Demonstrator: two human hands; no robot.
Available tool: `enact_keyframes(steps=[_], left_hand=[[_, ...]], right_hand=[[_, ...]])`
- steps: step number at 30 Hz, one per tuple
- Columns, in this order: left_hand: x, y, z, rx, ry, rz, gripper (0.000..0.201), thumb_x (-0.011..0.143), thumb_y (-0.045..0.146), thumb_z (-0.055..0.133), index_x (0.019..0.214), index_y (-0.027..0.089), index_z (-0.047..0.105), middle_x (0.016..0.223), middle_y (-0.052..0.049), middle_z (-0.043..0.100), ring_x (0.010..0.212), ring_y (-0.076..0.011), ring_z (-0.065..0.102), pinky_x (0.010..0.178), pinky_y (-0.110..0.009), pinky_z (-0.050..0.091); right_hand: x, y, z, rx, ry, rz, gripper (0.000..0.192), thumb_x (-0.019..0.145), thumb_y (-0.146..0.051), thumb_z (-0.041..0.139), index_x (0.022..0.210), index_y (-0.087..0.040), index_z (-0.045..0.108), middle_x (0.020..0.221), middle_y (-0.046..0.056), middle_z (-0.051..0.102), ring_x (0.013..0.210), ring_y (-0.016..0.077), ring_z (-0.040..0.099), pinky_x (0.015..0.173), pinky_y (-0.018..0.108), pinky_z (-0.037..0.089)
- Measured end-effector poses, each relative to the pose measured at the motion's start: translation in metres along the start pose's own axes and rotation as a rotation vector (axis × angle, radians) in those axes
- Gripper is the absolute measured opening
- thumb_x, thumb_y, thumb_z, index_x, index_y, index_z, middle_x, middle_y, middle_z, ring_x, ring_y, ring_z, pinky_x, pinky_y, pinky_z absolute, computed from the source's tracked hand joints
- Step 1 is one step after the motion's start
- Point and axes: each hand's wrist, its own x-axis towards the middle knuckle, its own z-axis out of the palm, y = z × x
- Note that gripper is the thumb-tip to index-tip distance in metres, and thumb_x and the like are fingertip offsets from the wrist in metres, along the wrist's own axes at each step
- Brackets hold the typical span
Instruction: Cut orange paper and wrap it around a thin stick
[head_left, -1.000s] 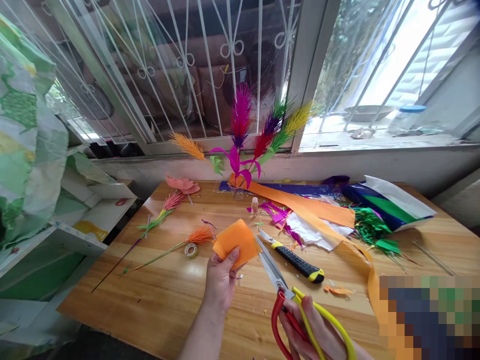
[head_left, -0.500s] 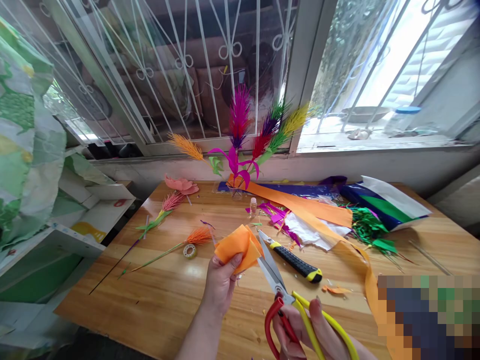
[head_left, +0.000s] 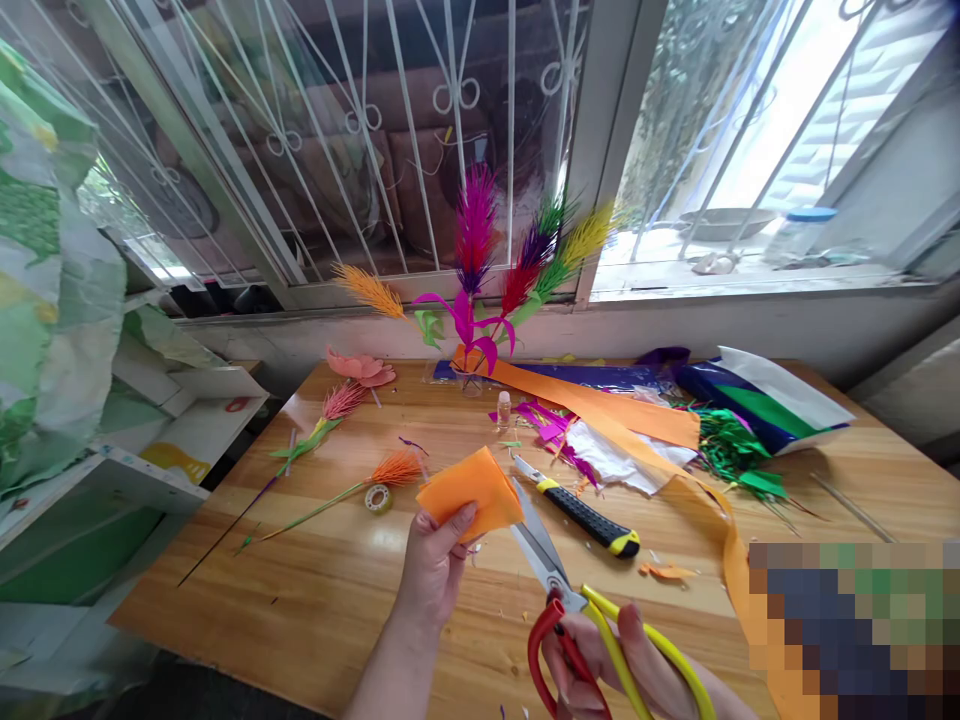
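Orange paper, a folded piece of soft crepe-like sheet [head_left: 471, 490], is pinched between the thumb and fingers of the left hand [head_left: 435, 565], which is closed on its lower edge and raised above the varnished wooden table [head_left: 315, 600] near the middle of the head view. Steel-bladed scissors with one red and one yellow handle loop [head_left: 577, 610] are gripped by the right hand [head_left: 622, 665], whose fingers are threaded through the loops and curled around them; the blades are pointed up and to the left, and their tips are seen just at the right edge of the orange paper, though whether paper lies between them cannot be told. A black-and-yellow utility knife [head_left: 581, 505] is laid on the table just beyond the scissors. A small roll of clear tape [head_left: 378, 498] is set left of the paper, beside an orange-tufted paper flower on a green stem [head_left: 352, 485]. A long orange paper strip [head_left: 600, 405] is draped across the far part of the table and down its right side, over white and magenta paper scraps [head_left: 600, 455]. A bunch of bright paper feather flowers [head_left: 510, 270] is stood upright at the back, against the white barred window [head_left: 360, 150]. A blue, green and white plastic bag [head_left: 765, 405] is laid at the far right.
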Motion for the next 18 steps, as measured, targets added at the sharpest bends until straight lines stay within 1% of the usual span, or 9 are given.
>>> enact_keyframes(steps=[2, 6, 12, 16, 18], left_hand=[[-0.001, 0.0, 0.0, 0.011, -0.03, -0.029, 0.025, 0.056, 0.011, 0.07, 0.08, 0.017, 0.066, 0.077, -0.002, 0.068, 0.07, -0.0133, 0.063, 0.061, -0.022, 0.05], [-0.002, -0.003, 0.0, 0.027, -0.086, -0.053, 0.028, 0.058, 0.011, 0.069, 0.085, 0.018, 0.065, 0.082, -0.003, 0.068, 0.073, -0.0139, 0.063, 0.062, -0.022, 0.05], [-0.005, -0.009, 0.005, 0.061, -0.082, -0.034, 0.028, 0.056, 0.011, 0.07, 0.083, 0.016, 0.065, 0.077, -0.003, 0.068, 0.06, -0.0113, 0.061, 0.05, -0.018, 0.045], [-0.008, -0.006, 0.003, 0.075, -0.133, -0.052, 0.023, 0.059, 0.013, 0.069, 0.081, 0.016, 0.064, 0.079, -0.003, 0.068, 0.064, -0.0123, 0.061, 0.054, -0.019, 0.047], [-0.008, -0.004, 0.002, 0.061, -0.131, -0.066, 0.021, 0.062, 0.02, 0.067, 0.082, 0.017, 0.064, 0.08, -0.003, 0.067, 0.063, -0.0127, 0.061, 0.054, -0.021, 0.048]], right_hand=[[0.002, -0.005, 0.002, 0.041, 0.02, -0.049, 0.074, 0.062, -0.08, 0.015, 0.07, -0.014, 0.046, 0.052, -0.004, 0.035, 0.042, 0.0072, 0.034, 0.043, 0.022, 0.033], [0.003, -0.013, 0.005, 0.054, 0.029, -0.071, 0.076, 0.062, -0.08, 0.016, 0.073, -0.012, 0.049, 0.051, -0.004, 0.036, 0.04, 0.0069, 0.035, 0.042, 0.021, 0.03], [0.001, -0.008, 0.003, -0.058, 0.123, -0.094, 0.081, 0.062, -0.08, 0.011, 0.076, -0.01, 0.05, 0.049, -0.002, 0.039, 0.04, 0.0083, 0.038, 0.041, 0.021, 0.026], [-0.001, -0.003, 0.003, -0.007, 0.115, -0.07, 0.083, 0.06, -0.081, 0.011, 0.076, -0.01, 0.051, 0.049, -0.002, 0.039, 0.04, 0.0082, 0.038, 0.042, 0.021, 0.027], [-0.002, -0.004, 0.004, 0.047, 0.079, -0.005, 0.085, 0.056, -0.084, 0.011, 0.076, -0.011, 0.051, 0.05, -0.003, 0.037, 0.04, 0.0083, 0.037, 0.043, 0.022, 0.03]])
